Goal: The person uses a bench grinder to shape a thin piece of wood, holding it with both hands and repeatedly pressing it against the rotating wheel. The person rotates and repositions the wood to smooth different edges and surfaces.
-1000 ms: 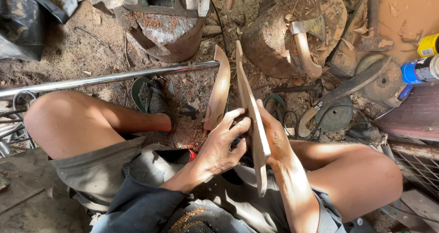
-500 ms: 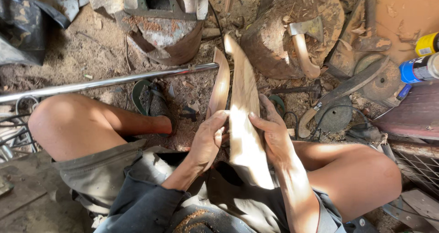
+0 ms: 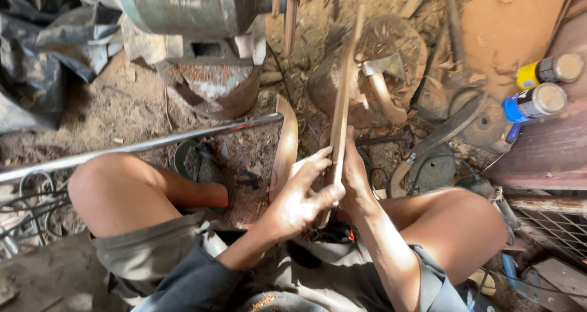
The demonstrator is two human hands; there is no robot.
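Btwn knees | 1 wood strip [image 3: 340, 104] edge-on, L hand [image 3: 299, 196] + R hand [image 3: 356, 177] both clasp it | 2 spray cans [image 3: 538, 85] far R

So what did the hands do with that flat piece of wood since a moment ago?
Both hands turned the flat wooden piece: half a second ago its broad face showed, now it stands edge-on and reaches further up. The left hand and right hand kept their hold on its lower end. The curved wooden piece beside it, the metal rod and the axe on the stump stayed put.
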